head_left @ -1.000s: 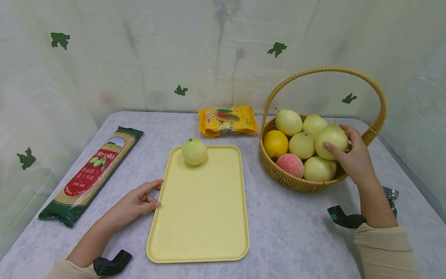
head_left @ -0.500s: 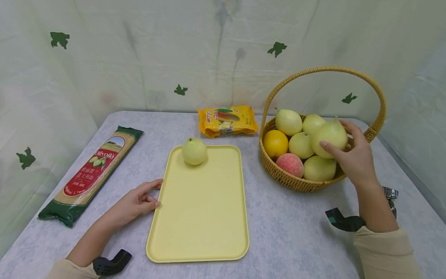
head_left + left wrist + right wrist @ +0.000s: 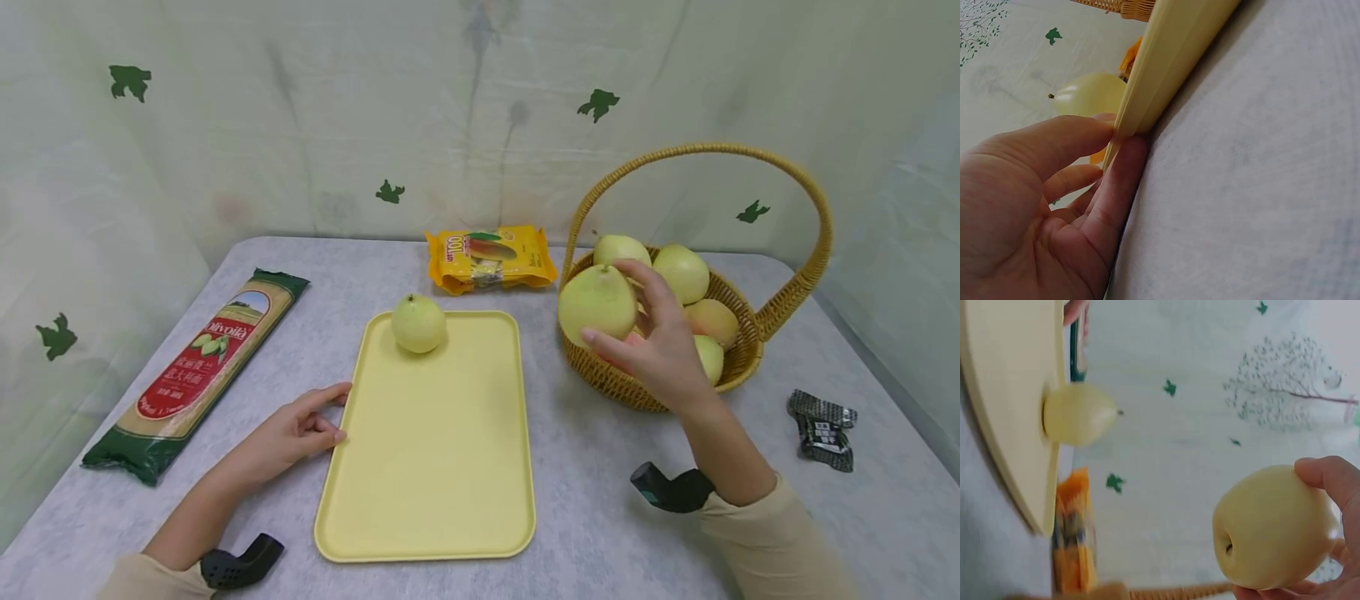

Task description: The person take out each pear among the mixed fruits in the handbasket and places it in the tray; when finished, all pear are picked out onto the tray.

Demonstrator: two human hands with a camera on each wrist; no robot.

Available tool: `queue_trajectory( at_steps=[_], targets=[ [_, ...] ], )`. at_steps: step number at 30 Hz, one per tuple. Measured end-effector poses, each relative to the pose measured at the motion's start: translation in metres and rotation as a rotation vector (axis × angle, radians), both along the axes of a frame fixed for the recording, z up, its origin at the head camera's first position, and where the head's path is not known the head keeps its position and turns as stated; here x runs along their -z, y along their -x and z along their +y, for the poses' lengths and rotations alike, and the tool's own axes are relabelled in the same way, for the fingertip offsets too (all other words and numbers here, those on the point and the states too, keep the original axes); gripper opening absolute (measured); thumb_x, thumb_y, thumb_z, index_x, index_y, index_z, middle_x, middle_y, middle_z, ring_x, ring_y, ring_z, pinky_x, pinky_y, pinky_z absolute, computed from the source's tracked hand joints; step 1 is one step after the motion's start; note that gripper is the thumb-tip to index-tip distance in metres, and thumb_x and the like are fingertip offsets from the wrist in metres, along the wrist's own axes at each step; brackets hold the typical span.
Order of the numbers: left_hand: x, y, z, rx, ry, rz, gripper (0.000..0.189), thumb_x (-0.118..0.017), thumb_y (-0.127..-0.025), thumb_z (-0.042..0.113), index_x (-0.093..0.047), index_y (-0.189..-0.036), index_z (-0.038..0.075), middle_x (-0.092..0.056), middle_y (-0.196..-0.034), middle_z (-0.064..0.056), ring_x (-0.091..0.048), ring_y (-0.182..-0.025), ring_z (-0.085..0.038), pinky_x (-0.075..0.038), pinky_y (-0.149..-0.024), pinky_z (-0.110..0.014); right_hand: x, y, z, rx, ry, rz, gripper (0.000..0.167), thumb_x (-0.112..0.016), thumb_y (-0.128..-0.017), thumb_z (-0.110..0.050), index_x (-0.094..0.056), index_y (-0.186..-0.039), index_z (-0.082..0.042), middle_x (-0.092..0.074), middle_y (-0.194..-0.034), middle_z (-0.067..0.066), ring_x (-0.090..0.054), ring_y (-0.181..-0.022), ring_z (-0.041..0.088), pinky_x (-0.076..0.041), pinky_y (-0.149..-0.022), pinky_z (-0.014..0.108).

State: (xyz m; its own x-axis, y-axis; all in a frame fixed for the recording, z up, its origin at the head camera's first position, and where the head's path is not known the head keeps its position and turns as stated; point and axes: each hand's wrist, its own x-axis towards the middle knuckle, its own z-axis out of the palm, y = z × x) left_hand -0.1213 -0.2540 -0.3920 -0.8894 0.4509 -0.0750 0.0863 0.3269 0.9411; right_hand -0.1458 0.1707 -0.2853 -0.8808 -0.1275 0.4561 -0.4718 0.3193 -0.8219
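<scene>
Tray: smooth, hard-looking, pale yellow tray (image 3: 435,467), rounded corners, raised rim; flat on mottled grey table (image 3: 585,467).
Basket: woven tan basket (image 3: 611,375) at right, ridged texture, tall arched handle (image 3: 705,148).
Held pear: pale yellow-green held pear (image 3: 597,305), round, smooth skin, stem end up; dimple with dark speck shows in right wrist view.
Held pear place: in right hand (image 3: 663,354), over left part of basket, right of tray.
Right fingers: curled round held pear, thumb on near side.
Left hand: left hand (image 3: 292,437) at tray's left edge; thumb and index tip touch rim, set apart along it, other fingers loosely bent.
Tray pear: similar tray pear (image 3: 418,323), stem up, sits at tray's far left corner.
Basket fruit: two pears at far side, far pear (image 3: 621,249) and another pear (image 3: 684,273); orange-yellow fruit (image 3: 712,323) at right; more pale fruit nearer; pinkish-red patch of fruit partly covered.
Blocked: right hand and held pear hide much of basket's left and near contents.
Packets: glossy yellow packet (image 3: 491,260) beyond tray; long green-and-red pasta pack (image 3: 198,375) slanting at left; small black packet (image 3: 825,429) at right.
Backdrop: pale wrinkled sheet (image 3: 315,125), green leaf shapes.
</scene>
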Motion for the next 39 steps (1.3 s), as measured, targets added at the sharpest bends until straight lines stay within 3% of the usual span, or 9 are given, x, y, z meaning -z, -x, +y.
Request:
queue_trajectory(
  at_steps=[4,9,15,21,25,31,39],
  targets=[
    [-0.001,0.0,0.001,-0.002,-0.002,-0.008,0.064,-0.06,-0.086,0.009,-0.026,-0.139,-0.001,-0.034,-0.127,-0.021,-0.055,-0.078,-0.013,-0.045,-0.064,-0.024,0.009,0.015,-0.026,-0.112,0.038,-0.017,0.07,-0.075,-0.07,-0.001,-0.04,-0.131,-0.012,-0.042,-0.126,0.001,-0.044,-0.108,0.017,-0.042,-0.083,0.035],
    [-0.001,0.0,0.001,0.004,0.001,-0.006,0.064,-0.06,-0.086,0.009,-0.026,-0.139,-0.001,-0.034,-0.127,-0.021,-0.055,-0.078,-0.014,-0.045,-0.063,-0.024,0.031,0.039,-0.055,-0.177,0.054,-0.126,0.069,-0.076,-0.072,-0.008,-0.04,-0.13,-0.014,-0.042,-0.126,0.004,-0.048,-0.106,0.022,-0.043,-0.082,0.04],
    [-0.001,0.001,0.001,0.008,0.009,-0.002,0.064,-0.06,-0.086,0.009,-0.025,-0.139,-0.001,-0.034,-0.127,-0.021,-0.055,-0.078,-0.014,-0.045,-0.063,-0.024,0.064,0.065,-0.076,-0.21,0.031,-0.271,0.07,-0.077,-0.071,-0.012,-0.04,-0.131,-0.016,-0.036,-0.13,0.007,-0.049,-0.105,0.029,-0.047,-0.077,0.038],
    [0.001,0.002,0.001,-0.002,0.02,-0.015,0.064,-0.061,-0.086,0.01,-0.027,-0.139,0.0,-0.034,-0.127,-0.019,-0.055,-0.078,-0.014,-0.046,-0.064,-0.024,0.087,0.081,-0.084,-0.178,-0.104,-0.269,0.069,-0.079,-0.068,-0.016,-0.045,-0.128,-0.019,-0.047,-0.122,0.003,-0.049,-0.1,0.023,-0.045,-0.076,0.034],
    [0.001,0.002,0.0,-0.004,0.022,-0.017,0.064,-0.061,-0.086,0.01,-0.026,-0.139,0.0,-0.034,-0.127,-0.019,-0.055,-0.078,-0.014,-0.046,-0.064,-0.024,0.093,0.087,-0.087,-0.186,-0.134,-0.271,0.069,-0.079,-0.068,-0.012,-0.044,-0.128,-0.016,-0.049,-0.118,0.003,-0.049,-0.096,0.022,-0.044,-0.073,0.033],
    [0.001,0.003,-0.002,-0.008,0.028,-0.016,0.064,-0.061,-0.086,0.01,-0.027,-0.139,0.001,-0.034,-0.127,-0.018,-0.055,-0.078,-0.014,-0.045,-0.064,-0.023,0.092,0.092,-0.091,-0.256,-0.103,-0.316,0.073,-0.075,-0.072,-0.005,-0.035,-0.133,-0.01,-0.042,-0.128,0.008,-0.044,-0.112,0.026,-0.043,-0.083,0.036],
    [0.003,0.003,-0.003,-0.002,0.012,-0.018,0.064,-0.06,-0.086,0.01,-0.026,-0.139,0.0,-0.034,-0.127,-0.019,-0.055,-0.077,-0.014,-0.045,-0.064,-0.024,0.089,0.098,-0.1,-0.256,-0.144,-0.346,0.072,-0.074,-0.074,-0.009,-0.033,-0.133,-0.017,-0.039,-0.133,0.007,-0.041,-0.116,0.023,-0.038,-0.089,0.037]
  ],
)
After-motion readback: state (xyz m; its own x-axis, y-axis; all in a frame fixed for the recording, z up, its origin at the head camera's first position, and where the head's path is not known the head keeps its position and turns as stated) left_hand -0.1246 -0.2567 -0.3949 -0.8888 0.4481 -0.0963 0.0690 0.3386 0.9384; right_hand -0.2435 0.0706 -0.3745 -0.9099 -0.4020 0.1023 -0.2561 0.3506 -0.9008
